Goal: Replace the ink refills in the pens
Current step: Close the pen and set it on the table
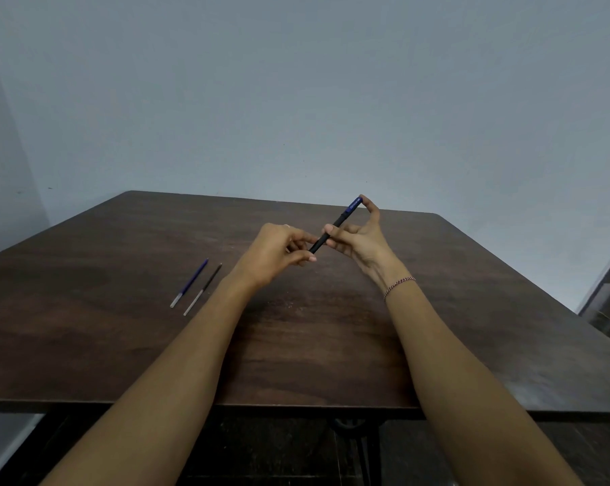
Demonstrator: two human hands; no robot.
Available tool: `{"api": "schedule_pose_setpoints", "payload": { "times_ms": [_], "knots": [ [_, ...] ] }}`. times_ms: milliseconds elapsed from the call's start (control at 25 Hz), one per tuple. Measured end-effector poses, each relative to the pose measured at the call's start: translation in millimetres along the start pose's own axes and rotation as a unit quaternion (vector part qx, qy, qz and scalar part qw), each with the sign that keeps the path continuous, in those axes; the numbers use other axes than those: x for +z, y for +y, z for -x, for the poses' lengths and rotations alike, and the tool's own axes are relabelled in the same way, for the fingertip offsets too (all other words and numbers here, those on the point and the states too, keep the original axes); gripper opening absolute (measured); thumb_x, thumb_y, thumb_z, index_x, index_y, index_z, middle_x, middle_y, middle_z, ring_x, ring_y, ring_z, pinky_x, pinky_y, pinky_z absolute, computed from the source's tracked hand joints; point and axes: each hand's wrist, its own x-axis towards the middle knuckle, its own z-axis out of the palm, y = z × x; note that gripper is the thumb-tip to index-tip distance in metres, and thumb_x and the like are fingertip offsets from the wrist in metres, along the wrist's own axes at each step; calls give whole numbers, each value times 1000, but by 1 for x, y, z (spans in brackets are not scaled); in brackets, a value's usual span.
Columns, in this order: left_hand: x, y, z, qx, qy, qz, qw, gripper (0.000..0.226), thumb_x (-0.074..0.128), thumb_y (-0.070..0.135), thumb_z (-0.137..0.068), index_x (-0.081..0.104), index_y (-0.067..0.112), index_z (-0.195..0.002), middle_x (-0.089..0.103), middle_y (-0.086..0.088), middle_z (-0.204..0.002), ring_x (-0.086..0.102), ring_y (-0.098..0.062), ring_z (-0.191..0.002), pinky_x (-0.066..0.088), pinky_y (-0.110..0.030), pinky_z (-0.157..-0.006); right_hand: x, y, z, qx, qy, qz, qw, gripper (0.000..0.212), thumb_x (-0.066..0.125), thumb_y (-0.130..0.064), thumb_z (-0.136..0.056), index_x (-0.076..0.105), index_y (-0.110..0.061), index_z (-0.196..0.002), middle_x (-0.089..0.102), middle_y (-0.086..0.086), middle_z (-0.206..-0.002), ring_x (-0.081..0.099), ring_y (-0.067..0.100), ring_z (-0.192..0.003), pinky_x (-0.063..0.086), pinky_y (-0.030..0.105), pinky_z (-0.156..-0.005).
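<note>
Hands both clamped on slim black plastic pen with blue end section (338, 223), held in air above dark wooden table (121, 345). Left hand (279, 247) pinches lower, near end. Right hand (361, 240) grips mid-barrel, one fingertip on blue far end. Pen long axis diagonal: low-left to high-right, bridging both hands. Likely step: pull or twist barrel open. Thin blue ink refill (190, 282) and thin black ink refill (205, 287) lie side by side on table, beside left forearm. Left hand nearer for pickup.
</note>
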Motion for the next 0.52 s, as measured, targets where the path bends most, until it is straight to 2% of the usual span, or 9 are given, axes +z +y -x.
{"api": "schedule_pose_setpoints", "payload": {
  "times_ms": [160,280,400,440,520],
  "knots": [
    [5,2,0,22,-11,2,1000,40,74,14,-76,65,9,-114,65,9,-77,64,8,-62,52,-8,-65,-7,-5,0,7,2,2,1000,79,68,9,-80,20,-32,-128,68,15,-82,72,19,-73,59,29,-65],
    [8,5,-1,27,-4,-18,999,38,74,17,-76,67,10,-112,71,-1,-85,61,11,-60,50,-6,-68,-9,-7,2,-8,19,12,1000,65,65,2,-85,23,-27,-125,66,13,-80,70,18,-68,59,28,-65],
    [16,18,1,41,0,-74,996,38,74,35,-74,70,17,-108,73,2,-86,63,2,-68,50,-13,-66,-13,-11,0,-41,87,71,993,27,55,-28,-95,37,-22,-115,63,9,-83,65,15,-67,54,23,-58],
    [21,23,1,48,1,-119,992,40,71,44,-74,70,21,-107,73,5,-85,62,0,-70,49,-14,-64,-15,-12,-1,-46,104,111,987,25,47,-40,-97,43,-20,-112,62,6,-87,62,14,-71,52,24,-60],
    [32,32,2,59,7,-183,981,45,63,59,-73,69,27,-104,71,9,-81,58,1,-67,43,-14,-60,-21,-12,-3,-55,123,207,969,45,30,-52,-99,55,-17,-110,61,1,-97,58,14,-86,48,27,-73]
  ]
}}
